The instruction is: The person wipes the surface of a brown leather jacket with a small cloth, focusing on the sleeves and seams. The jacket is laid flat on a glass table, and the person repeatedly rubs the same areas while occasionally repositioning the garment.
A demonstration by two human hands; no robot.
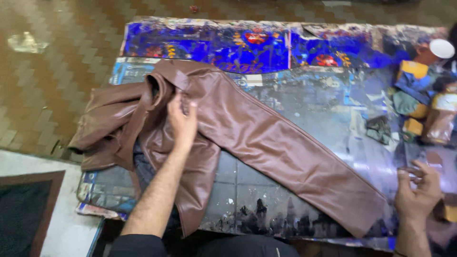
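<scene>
Fingers of left hand (182, 123) pinch the glossy brown leather jacket (266, 143); right hand (419, 190) curled, empty

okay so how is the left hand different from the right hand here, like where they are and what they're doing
The left hand lies on the brown leather jacket, fingers pinching near its collar; the right hand is off the jacket, past the sleeve end, over the worn table. The left hand reaches far forward with its arm stretched out; the right hand sits close to the body, fingers loosely curled, and whether it holds something small is unclear. Both are bare.
</scene>
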